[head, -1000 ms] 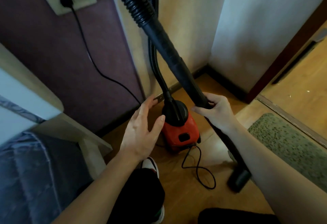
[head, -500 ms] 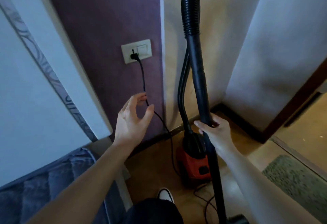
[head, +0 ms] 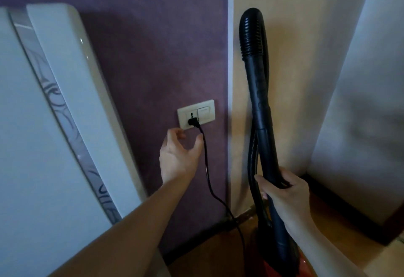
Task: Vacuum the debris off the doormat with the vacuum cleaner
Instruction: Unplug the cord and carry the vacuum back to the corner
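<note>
1. I count one wall outlet (head: 196,114), with one black plug (head: 193,122) in it and one cord (head: 209,180) trailing down toward the floor.
2. My left hand (head: 178,156) hangs just below the outlet, fingers spread, holding nothing.
3. My right hand (head: 284,195) is wrapped around the one vacuum tube (head: 261,110), right of the outlet.
4. A white cabinet (head: 65,101) crowds the outlet's left; bare purple wall lies between.
5. No doormat in view.

Purple wall (head: 142,57), black hose (head: 251,33), cream socket plate (head: 209,106)
</note>
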